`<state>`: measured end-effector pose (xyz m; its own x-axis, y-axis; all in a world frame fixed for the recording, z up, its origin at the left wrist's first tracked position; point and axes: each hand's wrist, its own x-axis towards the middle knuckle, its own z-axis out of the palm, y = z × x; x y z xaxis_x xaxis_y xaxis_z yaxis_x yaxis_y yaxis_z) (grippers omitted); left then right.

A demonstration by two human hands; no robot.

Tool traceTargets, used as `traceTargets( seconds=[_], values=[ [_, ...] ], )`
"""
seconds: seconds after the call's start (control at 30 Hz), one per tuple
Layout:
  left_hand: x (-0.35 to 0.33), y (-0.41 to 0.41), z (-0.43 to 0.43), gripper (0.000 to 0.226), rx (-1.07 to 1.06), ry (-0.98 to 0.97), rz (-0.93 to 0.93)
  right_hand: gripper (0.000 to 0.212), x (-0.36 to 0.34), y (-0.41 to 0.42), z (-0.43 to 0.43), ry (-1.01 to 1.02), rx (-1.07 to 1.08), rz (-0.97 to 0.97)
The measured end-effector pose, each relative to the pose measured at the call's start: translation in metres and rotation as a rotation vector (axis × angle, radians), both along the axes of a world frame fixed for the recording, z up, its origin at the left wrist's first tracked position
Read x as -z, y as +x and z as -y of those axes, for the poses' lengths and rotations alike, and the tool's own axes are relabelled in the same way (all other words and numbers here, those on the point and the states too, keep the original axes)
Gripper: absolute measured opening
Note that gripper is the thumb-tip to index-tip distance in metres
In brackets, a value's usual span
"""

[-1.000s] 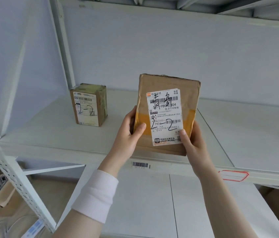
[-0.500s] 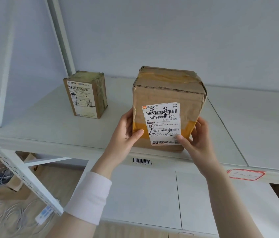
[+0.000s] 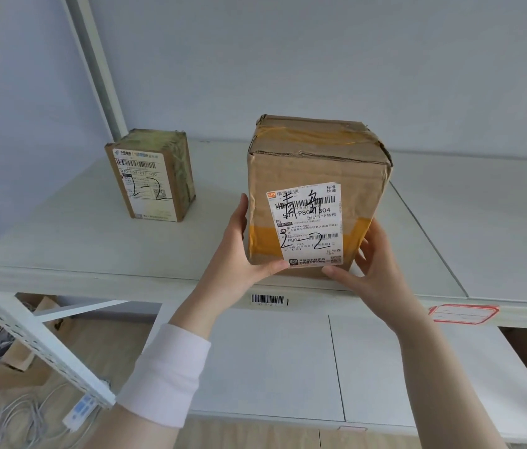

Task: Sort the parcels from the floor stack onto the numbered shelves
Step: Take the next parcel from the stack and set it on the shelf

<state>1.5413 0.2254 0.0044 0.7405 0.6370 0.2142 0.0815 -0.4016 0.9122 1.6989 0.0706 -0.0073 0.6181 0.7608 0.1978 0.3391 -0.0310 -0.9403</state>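
A brown cardboard box (image 3: 317, 192) is sitting upright on the white shelf (image 3: 93, 247), near its front edge, a bit right of centre. Both hands are wrapping around its lower corners: the left hand (image 3: 239, 254) is pressing on the box's 9 o'clock side with the thumb lying along the bottom front edge, and the right hand (image 3: 375, 270) is cupping the 3 o'clock side, thumb reaching under the label. So each grip is closing on the box, though I can't tell whether the box's weight is on the shelf or still partly in the hands.

The white shipping label (image 3: 307, 225) on the front is facing the camera, with "2-2" scrawled on it in black marker (plus some bigger handwritten characters higher up). Yellow tape is running around the box's lower part and across the top flaps, which are looking pretty battered.

Over at 10 o'clock from the box, well apart from it, a smaller box (image 3: 152, 176) is standing upright on the same shelf, also marked "2-2". A barcode sticker (image 3: 268, 299) is sitting on the shelf's front lip just below the hands, and a red-bordered tag (image 3: 462, 314) is stuck further along at 4 o'clock. Down at 7 o'clock, loose cables (image 3: 6, 413) are lying on the wooden floor.
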Motion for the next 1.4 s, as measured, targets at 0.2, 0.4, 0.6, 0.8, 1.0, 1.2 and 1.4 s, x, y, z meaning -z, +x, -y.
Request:
traceTargets(
  seconds=[0.2,0.4,0.6,0.8,1.0,1.2,1.4],
  values=[
    [0.002,0.006,-0.004,0.102,-0.023,0.042,-0.018,0.08,0.0,0.004,-0.002,-0.053,0.032,0.009],
    [0.0,0.012,-0.01,0.081,-0.038,0.074,-0.026,0.033,-0.003,0.006,-0.01,-0.108,0.069,0.108],
    [-0.003,0.03,-0.029,0.079,-0.057,0.072,-0.065,0.032,-0.014,0.022,-0.034,-0.169,0.09,0.13],
    [-0.011,0.053,-0.055,0.088,-0.069,0.102,-0.117,0.035,-0.019,0.043,-0.064,-0.201,0.104,0.099],
    [-0.013,0.07,-0.073,0.089,-0.077,0.104,-0.169,0.04,-0.018,0.057,-0.08,-0.194,0.105,0.08],
    [-0.009,0.072,-0.076,0.089,-0.071,0.076,-0.16,0.039,-0.016,0.061,-0.082,-0.199,0.114,0.106],
    [-0.008,0.073,-0.073,0.101,-0.062,0.051,-0.185,0.047,-0.016,0.057,-0.08,-0.209,0.119,0.086]
  ],
)
